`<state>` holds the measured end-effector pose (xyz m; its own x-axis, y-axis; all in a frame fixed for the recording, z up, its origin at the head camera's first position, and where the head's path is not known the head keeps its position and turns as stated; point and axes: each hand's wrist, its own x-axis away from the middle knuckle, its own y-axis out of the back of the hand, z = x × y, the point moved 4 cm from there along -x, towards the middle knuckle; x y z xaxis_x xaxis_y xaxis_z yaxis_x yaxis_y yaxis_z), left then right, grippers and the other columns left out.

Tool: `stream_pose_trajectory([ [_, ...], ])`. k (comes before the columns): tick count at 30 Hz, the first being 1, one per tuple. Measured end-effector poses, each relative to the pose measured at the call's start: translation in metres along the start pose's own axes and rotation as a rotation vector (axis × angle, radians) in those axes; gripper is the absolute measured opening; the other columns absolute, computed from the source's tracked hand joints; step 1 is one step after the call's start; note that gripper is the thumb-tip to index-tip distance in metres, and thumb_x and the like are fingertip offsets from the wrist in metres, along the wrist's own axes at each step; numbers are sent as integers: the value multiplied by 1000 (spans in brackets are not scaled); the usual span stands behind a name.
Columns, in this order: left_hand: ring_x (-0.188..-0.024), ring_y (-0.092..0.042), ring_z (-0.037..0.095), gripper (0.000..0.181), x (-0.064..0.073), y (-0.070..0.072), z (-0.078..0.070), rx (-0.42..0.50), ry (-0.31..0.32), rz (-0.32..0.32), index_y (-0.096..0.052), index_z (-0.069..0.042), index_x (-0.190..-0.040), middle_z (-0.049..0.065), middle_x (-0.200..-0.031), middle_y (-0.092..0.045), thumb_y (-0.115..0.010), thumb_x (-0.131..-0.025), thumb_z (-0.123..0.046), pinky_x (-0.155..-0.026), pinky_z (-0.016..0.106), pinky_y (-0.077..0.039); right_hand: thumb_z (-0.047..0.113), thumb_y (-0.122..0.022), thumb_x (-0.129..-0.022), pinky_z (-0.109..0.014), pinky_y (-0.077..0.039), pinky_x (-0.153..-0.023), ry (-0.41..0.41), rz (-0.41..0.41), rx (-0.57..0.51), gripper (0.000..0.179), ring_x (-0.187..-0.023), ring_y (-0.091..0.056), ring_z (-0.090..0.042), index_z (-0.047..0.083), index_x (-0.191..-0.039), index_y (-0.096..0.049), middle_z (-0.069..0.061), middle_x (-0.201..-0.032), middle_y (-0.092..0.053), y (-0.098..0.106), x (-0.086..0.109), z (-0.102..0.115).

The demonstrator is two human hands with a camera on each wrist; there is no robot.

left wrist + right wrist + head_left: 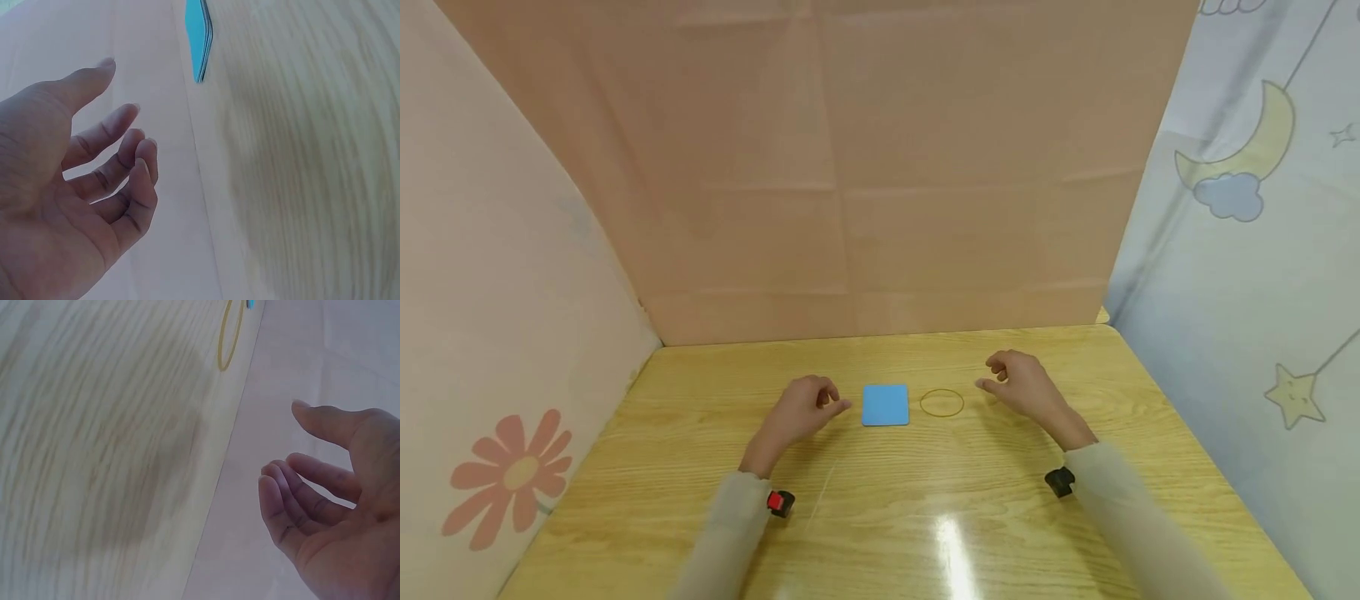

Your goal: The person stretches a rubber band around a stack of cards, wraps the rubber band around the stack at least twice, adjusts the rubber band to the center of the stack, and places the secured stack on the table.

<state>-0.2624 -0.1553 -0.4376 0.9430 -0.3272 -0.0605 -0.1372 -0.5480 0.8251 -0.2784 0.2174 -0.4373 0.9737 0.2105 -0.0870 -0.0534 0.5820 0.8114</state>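
Reaching: we judge the step in hand to be the approach, with the blue stack (885,405) and the yellow loop (942,416) side by side on the bench (880,500), neither one touched.
Left grip (802,407): empty, fingers loosely bent and thumb held apart, a moderate gap, near the stack's left edge; we would do well to take the stack by its sides, so the layers stay squared.
Right grip (1024,385): empty too, thumb apart from half-bent fingers, near the loop's right side; we would slip a fingertip under the thin strand, since pressing from above would likely just slide it.
Blue stack: flat, left of the loop and not touching it; its edge looks layered in the left wrist view, so an uneven push could fan it out.
Yellow loop: flat, slack, spread as an oval; it looks elastic, so we would stretch it slowly and evenly.
Small things, counted: one blue stack, one yellow loop; the layers look like several, too fine for us to number.
On our arms, counted: two grips, two pale sleeves (733,512), two dark wrist devices (1060,482), one per wrist.
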Motion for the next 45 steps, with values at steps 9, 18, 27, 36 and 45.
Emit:
stream_pose_trajectory([
  [9, -85, -60, 15, 33, -7, -17, -8, 4, -17, 25, -76, -6, -115, 6, -102, -70, -75, -99, -35, -77, 35, -56, 25, -73, -100, -52, -61, -92, -29, 55, -49, 44, -109, -70, -37, -6, -130, -66, -24, -124, -72, -16, 1, 8],
  [18, -110, -67, 26, 53, -8, -28, -13, 16, -22, 78, -71, -2, -129, 13, -122, -71, -74, -98, -45, -94, 44, -61, 24, -74, -99, -54, -60, -95, -31, 86, -71, 44, -110, -70, -36, -7, -129, -67, -23, -121, -72, -34, 0, 16],
  [27, -124, -65, 35, 63, -10, -35, -16, -24, -67, 74, -65, 1, -138, 17, -135, -69, -73, -98, -48, -105, 52, -57, 25, -73, -100, -56, -58, -98, -49, 105, -65, 48, -117, -68, -38, -7, -134, -64, -23, -125, -70, -47, -4, 15],
  [36, -140, -56, 37, 72, -17, -49, -12, -114, -90, 160, -54, 3, -148, 20, -152, -58, -70, -100, -49, -116, 52, -50, 23, -75, -98, -35, -48, -70, -34, 124, -73, 24, -70, -46, -17, 2, -89, -65, -4, -78, -55, -53, -5, 16],
  [45, -157, -33, 45, 84, -20, -55, -13, -190, -63, 219, -39, 2, -160, 23, -168, -37, -65, -102, -53, -126, 57, -37, 20, -75, -98, -28, -21, -57, -48, 127, -110, 49, -56, -20, -13, 15, -72, -34, 5, -63, -21, -56, -7, 23],
])
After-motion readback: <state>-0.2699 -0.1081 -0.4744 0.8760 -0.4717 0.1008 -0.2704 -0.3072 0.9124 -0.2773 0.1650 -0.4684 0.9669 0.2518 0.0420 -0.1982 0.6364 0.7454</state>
